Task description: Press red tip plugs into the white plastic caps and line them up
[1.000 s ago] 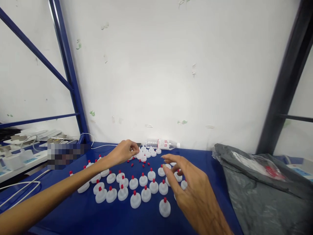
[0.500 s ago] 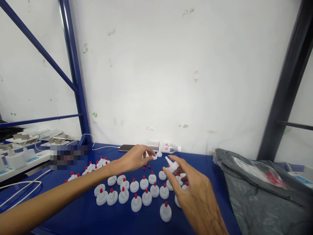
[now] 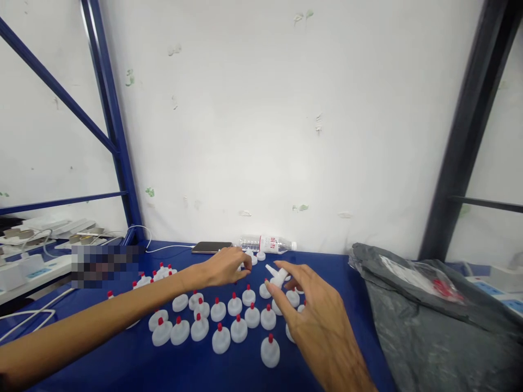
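My right hand (image 3: 316, 313) holds a white nozzle cap (image 3: 278, 276) between thumb and fingers. The cap is tilted, its bare tip aimed up and left, with no red piece on it. My left hand (image 3: 226, 267) reaches over the small red tip caps at the back, palm down and fingers bent together. Those red caps are now almost wholly covered by it, and whatever its fingertips hold is hidden. In front of both hands stand several white nozzle caps (image 3: 221, 340), upright with red tips.
A clear plastic bottle (image 3: 275, 244) and a phone (image 3: 210, 247) on a white cable lie along the wall. Grey plastic bags (image 3: 425, 326) cover the right side of the blue table (image 3: 163, 370). A blue metal post (image 3: 118, 141) rises at the left.
My left hand has lowered onto the red tip caps, and its fingers have closed together. The right hand keeps the white nozzle cap in its grip. My view has turned slightly right.
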### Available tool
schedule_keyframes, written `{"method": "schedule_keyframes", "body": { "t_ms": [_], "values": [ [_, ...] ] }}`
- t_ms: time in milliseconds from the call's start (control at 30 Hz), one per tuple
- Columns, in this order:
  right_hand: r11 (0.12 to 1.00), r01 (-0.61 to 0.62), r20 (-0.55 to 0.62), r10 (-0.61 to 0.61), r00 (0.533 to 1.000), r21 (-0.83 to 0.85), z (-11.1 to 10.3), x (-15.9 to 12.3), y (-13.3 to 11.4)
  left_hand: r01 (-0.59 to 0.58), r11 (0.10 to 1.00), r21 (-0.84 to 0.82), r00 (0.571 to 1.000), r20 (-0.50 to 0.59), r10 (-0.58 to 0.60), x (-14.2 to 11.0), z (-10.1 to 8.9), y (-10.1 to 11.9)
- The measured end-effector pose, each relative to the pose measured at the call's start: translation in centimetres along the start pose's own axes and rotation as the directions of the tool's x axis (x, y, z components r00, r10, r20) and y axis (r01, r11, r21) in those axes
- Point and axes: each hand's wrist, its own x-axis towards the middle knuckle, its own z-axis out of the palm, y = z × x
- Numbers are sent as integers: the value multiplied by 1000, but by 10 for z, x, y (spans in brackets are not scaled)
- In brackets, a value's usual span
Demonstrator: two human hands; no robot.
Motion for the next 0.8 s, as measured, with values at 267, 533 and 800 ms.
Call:
{"method": "schedule_keyframes", "body": {
  "t_ms": [267,533,800],
  "values": [
    [994,-110,13,110,994,20,-4,-1,-4,-47,827,-560,991,-131,-32,-26,-56,63],
    [999,-7,-118,11,993,36,-3,-5,-4,-98,808,-580,983,-184,-13,-25,-66,73],
    [993,-43,-107,55,993,106,-13,-2,-10,-104,760,-641,989,-146,11,-22,-70,77]
  ]
}}
